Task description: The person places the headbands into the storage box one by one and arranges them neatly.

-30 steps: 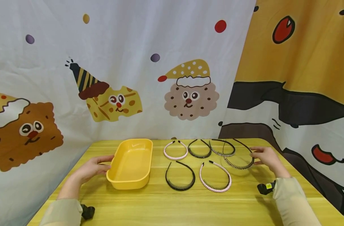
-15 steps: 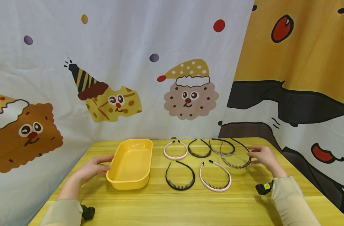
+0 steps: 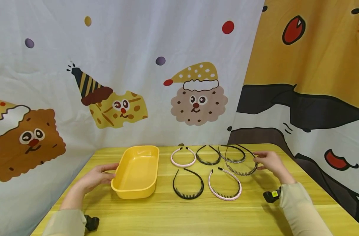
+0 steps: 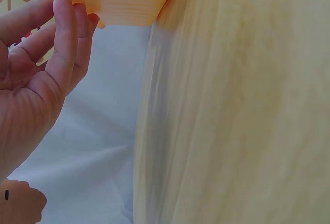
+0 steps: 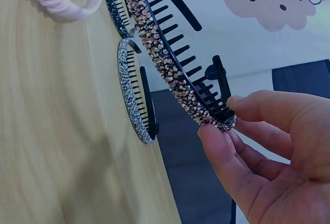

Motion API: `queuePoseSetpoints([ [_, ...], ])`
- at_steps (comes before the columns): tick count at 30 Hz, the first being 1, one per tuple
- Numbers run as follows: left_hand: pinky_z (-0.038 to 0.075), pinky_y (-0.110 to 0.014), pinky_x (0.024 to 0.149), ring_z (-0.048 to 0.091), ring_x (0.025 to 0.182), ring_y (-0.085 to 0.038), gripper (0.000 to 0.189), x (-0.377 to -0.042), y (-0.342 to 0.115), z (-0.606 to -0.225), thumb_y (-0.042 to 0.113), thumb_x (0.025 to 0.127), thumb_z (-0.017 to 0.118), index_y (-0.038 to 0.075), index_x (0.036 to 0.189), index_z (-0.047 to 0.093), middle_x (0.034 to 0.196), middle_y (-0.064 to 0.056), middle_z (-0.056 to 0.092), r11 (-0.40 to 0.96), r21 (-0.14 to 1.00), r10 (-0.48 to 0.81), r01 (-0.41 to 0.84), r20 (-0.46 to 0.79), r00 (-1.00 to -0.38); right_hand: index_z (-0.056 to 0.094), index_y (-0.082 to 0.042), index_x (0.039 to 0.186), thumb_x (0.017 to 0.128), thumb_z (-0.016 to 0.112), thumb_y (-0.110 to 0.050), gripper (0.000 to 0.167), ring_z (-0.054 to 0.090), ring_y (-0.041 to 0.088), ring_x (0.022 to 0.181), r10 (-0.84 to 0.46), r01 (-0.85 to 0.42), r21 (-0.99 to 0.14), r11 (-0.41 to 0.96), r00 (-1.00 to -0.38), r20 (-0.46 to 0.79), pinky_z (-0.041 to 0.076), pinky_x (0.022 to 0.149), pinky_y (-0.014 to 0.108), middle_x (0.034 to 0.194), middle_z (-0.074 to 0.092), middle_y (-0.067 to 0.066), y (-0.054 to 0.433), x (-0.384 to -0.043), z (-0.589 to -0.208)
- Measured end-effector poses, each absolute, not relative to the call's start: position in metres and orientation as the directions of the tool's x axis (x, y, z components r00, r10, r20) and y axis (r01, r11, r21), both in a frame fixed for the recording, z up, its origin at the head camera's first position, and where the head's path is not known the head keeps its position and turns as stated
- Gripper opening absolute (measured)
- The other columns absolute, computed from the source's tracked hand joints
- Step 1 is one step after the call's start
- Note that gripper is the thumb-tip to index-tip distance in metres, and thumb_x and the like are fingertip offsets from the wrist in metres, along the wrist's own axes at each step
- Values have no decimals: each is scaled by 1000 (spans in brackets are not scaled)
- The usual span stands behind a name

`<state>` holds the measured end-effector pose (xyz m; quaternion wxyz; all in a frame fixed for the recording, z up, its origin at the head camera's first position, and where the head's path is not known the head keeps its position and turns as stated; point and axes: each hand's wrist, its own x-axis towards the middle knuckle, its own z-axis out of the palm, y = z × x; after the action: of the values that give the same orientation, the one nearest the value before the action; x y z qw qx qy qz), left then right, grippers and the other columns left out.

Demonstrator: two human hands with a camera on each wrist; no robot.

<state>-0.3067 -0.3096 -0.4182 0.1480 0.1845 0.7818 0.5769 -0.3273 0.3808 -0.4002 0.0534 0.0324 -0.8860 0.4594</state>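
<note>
My left hand [image 3: 95,177] holds the left rim of a yellow plastic tray [image 3: 135,193]; in the left wrist view, its fingertips meet the tray's outer wall [image 4: 129,2]. Nothing lies inside the tray. On the right, my right hand [image 3: 272,164] pinches one side of a toothed black headband [image 5: 170,72] covered in coppery rhinestones. This headband is raised above the table, its ends pointing away from me. In the head view it overlaps a silver-studded headband [image 5: 135,105] behind it.
More headbands lie on the wood-grain table [image 3: 173,219]: a pink one [image 3: 183,166] and a dark one [image 3: 209,163] at the back, a black toothed one [image 3: 187,197] and a pink toothed one [image 3: 226,199] in front. A cartoon-printed cloth [image 3: 132,39] hangs behind the table.
My right hand has shifted left with the rhinestone headband, which now overlaps the silver-studded one more. The left hand and the tray stay in place.
</note>
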Motion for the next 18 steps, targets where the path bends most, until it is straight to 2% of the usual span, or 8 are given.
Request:
queuePoseSetpoints([
  [10,54,-35,88,63,106,-15,67,-307,-309,-418,11,97,59,-14,147,23,150,-36,22,265,959,443,98,-30,-896,50,15,132,94,62,-13,48,62,38,100,-24,-120,-816,565,-991,129,59,69,39,123,53,37,371,-332,-398],
  [18,54,-35,87,63,107,-17,67,-306,-308,-417,10,97,59,-14,147,22,149,-36,22,256,962,445,98,-27,-895,51,15,131,93,62,-11,47,63,35,96,-37,-127,-820,557,-991,129,59,69,42,117,57,35,364,-335,-396],
])
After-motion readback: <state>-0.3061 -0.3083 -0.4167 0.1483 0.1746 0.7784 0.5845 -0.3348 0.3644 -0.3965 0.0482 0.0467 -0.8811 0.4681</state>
